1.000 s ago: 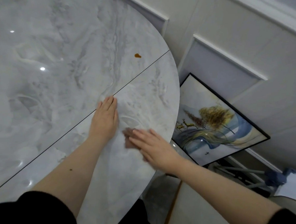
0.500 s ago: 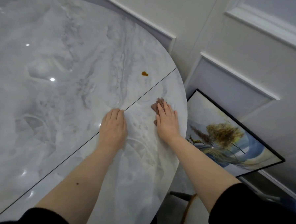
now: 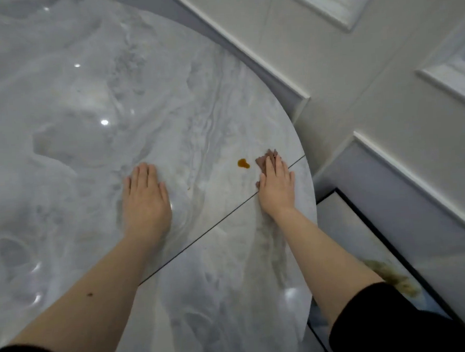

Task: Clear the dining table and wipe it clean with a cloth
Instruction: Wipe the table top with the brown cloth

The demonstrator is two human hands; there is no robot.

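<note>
The round grey marble dining table [image 3: 71,146] fills the left of the view, with a thin dark seam running across it. My right hand [image 3: 277,187] lies flat near the table's right edge, pressing a small brown cloth [image 3: 265,158] that peeks out past my fingertips. A small orange-brown spill [image 3: 243,163] sits just left of the cloth, apart from it. My left hand [image 3: 146,199] rests flat on the tabletop, fingers straight, holding nothing.
A white panelled wall [image 3: 383,87] stands close behind the table's right edge. A framed picture [image 3: 364,244] leans against the wall on the floor below the edge.
My right hand has slid the cloth forward along the table's right edge, up to just right of the spill. My left hand has moved forward across the seam.
</note>
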